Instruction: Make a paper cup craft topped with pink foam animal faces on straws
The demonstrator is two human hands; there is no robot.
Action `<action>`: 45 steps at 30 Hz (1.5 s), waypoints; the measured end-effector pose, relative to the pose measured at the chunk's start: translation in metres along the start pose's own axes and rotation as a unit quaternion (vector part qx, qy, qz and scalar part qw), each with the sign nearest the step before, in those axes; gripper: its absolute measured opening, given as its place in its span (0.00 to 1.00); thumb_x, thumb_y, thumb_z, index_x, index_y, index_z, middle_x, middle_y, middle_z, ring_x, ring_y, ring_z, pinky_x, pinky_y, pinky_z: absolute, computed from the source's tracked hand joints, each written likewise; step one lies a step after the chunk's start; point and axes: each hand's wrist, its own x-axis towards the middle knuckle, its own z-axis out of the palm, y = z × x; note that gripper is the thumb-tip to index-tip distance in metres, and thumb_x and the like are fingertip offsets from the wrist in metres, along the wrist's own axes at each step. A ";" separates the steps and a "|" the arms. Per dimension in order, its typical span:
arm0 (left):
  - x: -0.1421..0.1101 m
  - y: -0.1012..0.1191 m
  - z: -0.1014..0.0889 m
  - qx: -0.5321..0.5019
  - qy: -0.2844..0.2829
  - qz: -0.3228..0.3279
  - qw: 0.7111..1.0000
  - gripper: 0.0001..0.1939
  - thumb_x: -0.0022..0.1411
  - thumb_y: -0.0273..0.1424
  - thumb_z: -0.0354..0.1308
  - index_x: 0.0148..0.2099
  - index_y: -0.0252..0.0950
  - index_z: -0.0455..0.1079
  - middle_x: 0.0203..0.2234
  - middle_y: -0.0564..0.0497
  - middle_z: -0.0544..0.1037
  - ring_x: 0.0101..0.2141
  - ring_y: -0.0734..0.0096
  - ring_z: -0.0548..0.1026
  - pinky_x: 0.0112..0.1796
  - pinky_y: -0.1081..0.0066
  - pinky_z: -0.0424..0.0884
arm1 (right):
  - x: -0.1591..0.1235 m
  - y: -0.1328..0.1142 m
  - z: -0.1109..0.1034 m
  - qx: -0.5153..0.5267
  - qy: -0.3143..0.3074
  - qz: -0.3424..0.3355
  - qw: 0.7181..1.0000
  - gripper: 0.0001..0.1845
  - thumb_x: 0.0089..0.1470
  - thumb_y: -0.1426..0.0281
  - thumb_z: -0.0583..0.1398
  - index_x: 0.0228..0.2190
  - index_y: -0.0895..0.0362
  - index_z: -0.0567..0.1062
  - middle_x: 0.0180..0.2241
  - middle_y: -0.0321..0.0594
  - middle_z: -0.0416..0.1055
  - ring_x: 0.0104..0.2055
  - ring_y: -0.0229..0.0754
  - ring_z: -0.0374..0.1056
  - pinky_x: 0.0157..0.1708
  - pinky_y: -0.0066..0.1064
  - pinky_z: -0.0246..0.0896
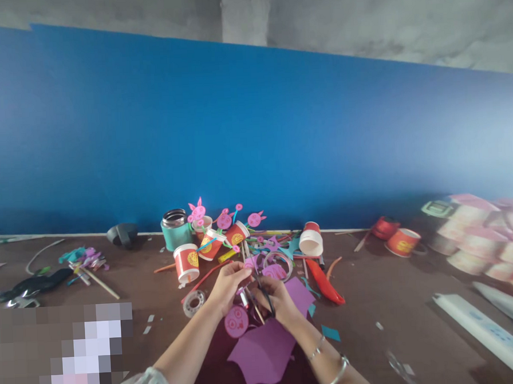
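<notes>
Between the fingertips of my left hand (227,284) is a small piece of pink-purple paper (249,264). Closed around the dark handles of a pair of scissors (268,301) is my right hand (280,297), and the blades point up toward that paper. Below the hands lie a round pink paper face (236,321) and a large purple paper sheet (265,352) with cut edges. A second purple sheet (301,296) is partly behind my right wrist. Just beyond my fingers is a roll of clear tape (289,265).
Behind the hands, red-and-white paper cups (187,263) with pink paper animals stand or lean by a turquoise jar (176,233). Another tape roll (194,303) lies left. A red pointed object (325,283), stacked cups (474,238) and a power strip (483,329) are right. A blue panel (253,129) backs the table.
</notes>
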 end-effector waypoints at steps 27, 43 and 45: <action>0.001 -0.002 -0.001 -0.002 0.005 0.002 1.000 0.14 0.41 0.35 0.68 0.23 0.33 0.67 0.16 0.55 0.72 0.18 0.80 0.67 0.21 0.78 0.56 | 0.000 -0.002 0.002 0.003 0.015 0.014 1.000 0.19 0.35 0.59 0.67 0.23 0.59 0.68 0.10 0.26 0.59 0.11 0.29 0.53 0.11 0.21 0.49; 0.004 -0.004 -0.003 -0.006 0.006 0.011 1.000 0.14 0.41 0.35 0.68 0.23 0.33 0.67 0.15 0.55 0.71 0.17 0.81 0.65 0.19 0.79 0.55 | 0.001 0.003 0.000 0.000 0.015 0.004 1.000 0.17 0.36 0.60 0.67 0.23 0.59 0.69 0.11 0.27 0.59 0.11 0.29 0.53 0.11 0.21 0.49; 0.004 -0.005 -0.003 -0.003 0.003 0.015 1.000 0.14 0.42 0.35 0.68 0.24 0.33 0.67 0.15 0.55 0.71 0.17 0.81 0.64 0.19 0.79 0.53 | 0.002 0.005 0.000 0.005 0.017 0.007 1.000 0.17 0.37 0.60 0.67 0.23 0.59 0.69 0.11 0.27 0.59 0.11 0.29 0.54 0.11 0.21 0.49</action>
